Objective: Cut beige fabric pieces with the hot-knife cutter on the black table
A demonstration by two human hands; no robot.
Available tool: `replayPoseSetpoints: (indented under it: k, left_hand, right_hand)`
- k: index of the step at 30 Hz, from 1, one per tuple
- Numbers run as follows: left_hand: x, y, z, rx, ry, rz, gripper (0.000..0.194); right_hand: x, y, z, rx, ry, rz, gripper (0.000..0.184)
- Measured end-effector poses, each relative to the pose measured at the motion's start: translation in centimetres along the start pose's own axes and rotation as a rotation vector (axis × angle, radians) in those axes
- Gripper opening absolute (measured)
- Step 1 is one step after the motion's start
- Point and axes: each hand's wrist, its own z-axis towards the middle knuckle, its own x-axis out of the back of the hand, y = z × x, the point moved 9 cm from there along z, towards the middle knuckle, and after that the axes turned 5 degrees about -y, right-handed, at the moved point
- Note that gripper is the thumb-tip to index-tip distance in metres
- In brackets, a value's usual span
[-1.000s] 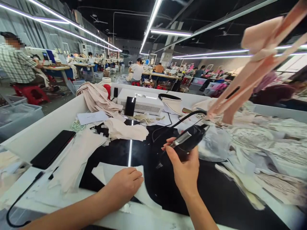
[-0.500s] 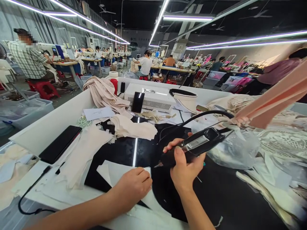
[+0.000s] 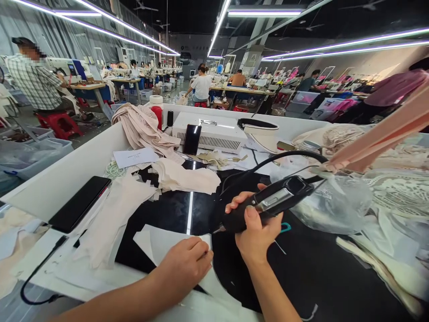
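My right hand [image 3: 256, 232] is closed around a black corded hand tool [image 3: 268, 203] with a metal plate on its body; its pointed tip aims down-left at the black table top [image 3: 318, 273]. My left hand [image 3: 186, 264] rests with curled fingers on a white fabric piece [image 3: 157, 243] lying on the black surface, just left of the tool's tip. The tool's black cable [image 3: 278, 158] arcs up and back over the table.
Cream fabric pieces [image 3: 184, 176], a black phone [image 3: 78, 203], a white box unit [image 3: 211, 132] and red and black thread spools lie behind. Clear plastic bag [image 3: 335, 205] and lace pieces [image 3: 395, 192] fill the right. A pink strap [image 3: 382, 136] hangs at right. Seated workers sit at far tables.
The pink strap piece has swung from overhead down to the right. My right hand with the tool has lowered toward the white piece; the left hand stays put.
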Motion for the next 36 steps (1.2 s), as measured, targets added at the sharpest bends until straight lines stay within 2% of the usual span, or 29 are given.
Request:
replayPoseSetpoints:
  k: [6,12,17,21,27,32,36]
  left_hand:
    - [0.8,-0.2,0.0,0.023,0.040,-0.012,0.017]
    - [2.4,-0.3,-0.1,0.019,0.159,-0.045,0.021]
    - [2.5,-0.2,-0.2,0.003,0.117,-0.052,0.025]
    - [3.2,-0.5,-0.1,0.020,0.153,-0.123,0.029]
    - [3.7,-0.9,0.0,0.045,0.170,-0.190,0.030]
    - [3.3,-1.0,0.0,0.051,0.119,-0.123,0.021]
    - [2.9,-0.6,0.1,-0.002,0.125,-0.020,0.025]
  right_hand:
    - [-0.5,0.1,-0.1,-0.018,-0.012,0.053,0.037]
    - [-1.1,0.4,-0.4,-0.069,-0.020,0.086,0.052]
    - [-1.3,0.5,-0.7,-0.070,-0.047,0.098,0.046]
    - [-1.5,0.6,-0.8,-0.051,-0.068,0.099,0.038]
    - [-1.4,0.7,-1.0,-0.049,-0.053,0.030,0.040]
    - [-1.2,0.5,-0.9,-0.029,-0.055,0.015,0.035]
    - [-1.1,0.4,-0.8,-0.018,-0.057,0.010,0.039]
